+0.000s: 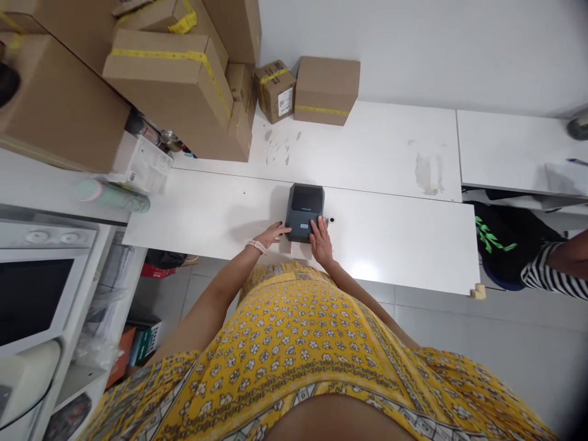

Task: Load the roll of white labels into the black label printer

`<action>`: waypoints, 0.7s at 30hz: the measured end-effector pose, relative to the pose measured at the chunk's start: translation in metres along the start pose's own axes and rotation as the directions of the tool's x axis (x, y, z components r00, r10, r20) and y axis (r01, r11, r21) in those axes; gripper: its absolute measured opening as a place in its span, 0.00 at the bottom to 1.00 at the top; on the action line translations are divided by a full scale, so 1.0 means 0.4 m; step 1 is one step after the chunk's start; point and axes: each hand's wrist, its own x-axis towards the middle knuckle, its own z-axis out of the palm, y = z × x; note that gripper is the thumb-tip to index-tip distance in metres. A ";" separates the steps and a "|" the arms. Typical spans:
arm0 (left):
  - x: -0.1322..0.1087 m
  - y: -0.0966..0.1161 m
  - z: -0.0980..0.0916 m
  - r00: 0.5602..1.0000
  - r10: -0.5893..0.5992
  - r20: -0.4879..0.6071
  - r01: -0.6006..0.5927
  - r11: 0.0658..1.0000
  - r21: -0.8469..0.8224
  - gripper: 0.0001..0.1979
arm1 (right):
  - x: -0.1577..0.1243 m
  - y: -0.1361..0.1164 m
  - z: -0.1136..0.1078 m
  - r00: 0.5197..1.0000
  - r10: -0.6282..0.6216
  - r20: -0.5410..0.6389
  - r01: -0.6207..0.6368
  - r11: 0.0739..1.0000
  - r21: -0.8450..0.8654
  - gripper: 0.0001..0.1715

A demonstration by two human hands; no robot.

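A small dark grey label printer stands near the front edge of the white table. My left hand rests on the table at the printer's near left corner, fingers stretched out and touching its side. My right hand lies with spread fingers on the printer's front right, near a blue button. Neither hand holds anything. A pale band sits on my left wrist.
Stacked cardboard boxes with yellow tape fill the table's far left; two small boxes stand against the wall. A green bottle lies at left. A microwave is at lower left. Another person's striped sleeve shows at right.
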 end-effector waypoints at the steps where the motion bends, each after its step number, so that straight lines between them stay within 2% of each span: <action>1: 0.006 0.016 0.002 1.000 0.018 0.018 -0.018 1.000 0.016 0.43 | 0.006 0.000 -0.007 1.000 0.016 0.008 -0.017 0.999 0.047 0.33; 4: 0.035 0.053 0.016 0.990 0.113 0.080 -0.119 0.990 0.075 0.39 | 0.042 0.005 -0.047 0.992 0.104 0.076 -0.114 0.984 0.138 0.42; 6: 0.056 0.065 0.023 0.981 0.151 0.118 -0.164 0.981 0.109 0.36 | 0.077 0.008 -0.077 0.981 0.130 0.145 -0.147 0.982 0.115 0.50; 10: 0.076 0.067 0.023 0.976 0.163 0.146 -0.187 0.967 0.172 0.33 | 0.138 0.003 -0.118 0.967 0.050 0.248 -0.051 0.999 0.000 0.57; 18: 0.061 0.067 0.029 0.975 0.194 0.106 -0.213 0.953 0.215 0.35 | 0.143 -0.010 -0.130 0.963 0.005 0.271 -0.004 1.000 -0.006 0.55; 21: 0.051 0.067 0.029 0.979 0.191 0.069 -0.203 0.945 0.257 0.35 | 0.127 0.001 -0.119 0.968 0.067 0.243 -0.063 0.998 -0.023 0.52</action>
